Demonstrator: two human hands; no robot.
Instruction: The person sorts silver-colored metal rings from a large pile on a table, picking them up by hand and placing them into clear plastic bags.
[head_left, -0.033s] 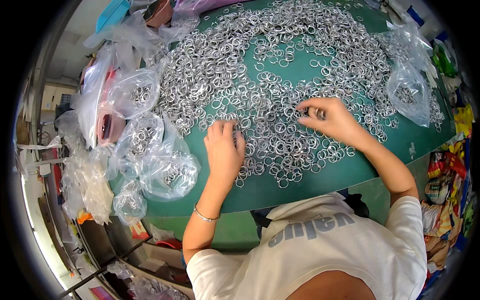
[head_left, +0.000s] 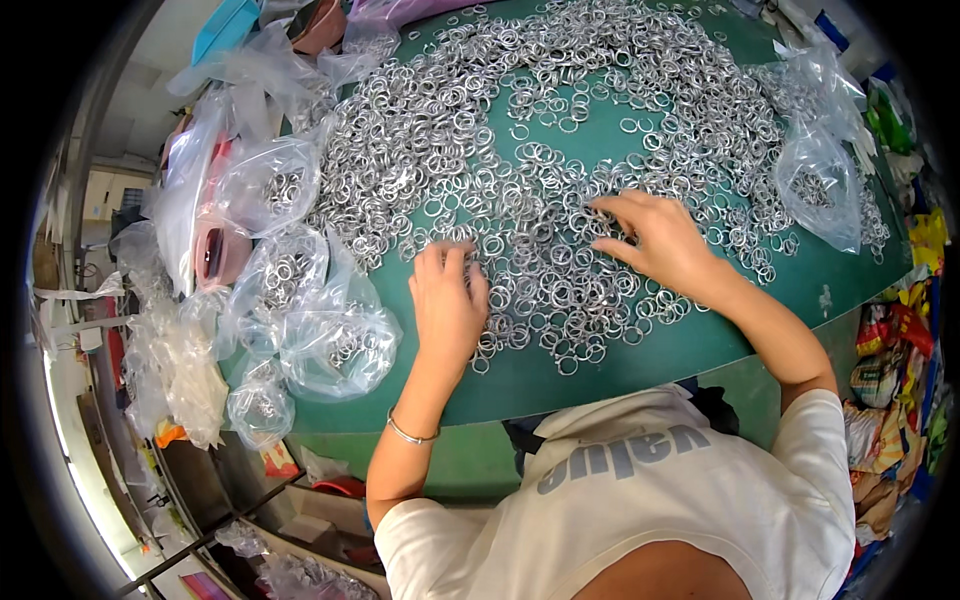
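Silvery metal rings (head_left: 560,290) lie loose in a wide heap over the green table (head_left: 440,395). At the heap's near left edge is my left hand (head_left: 447,305), fingers bent down onto the rings and thumb apart from them; anything under its fingertips is hidden. To the right, my right hand (head_left: 660,240) hovers at the rings with its thumb and fingers spread and no ring visible between them.
Clear plastic bags (head_left: 340,340) holding rings crowd the table's left side, near a pink container (head_left: 222,250). Another bag of rings (head_left: 820,190) lies at the right. A blue tray (head_left: 225,28) sits far left. Colourful packages (head_left: 890,350) are piled beyond the right edge.
My right hand has opened its fingers, and the rings that were in its curled fingers no longer show there. My left hand has hardly moved.
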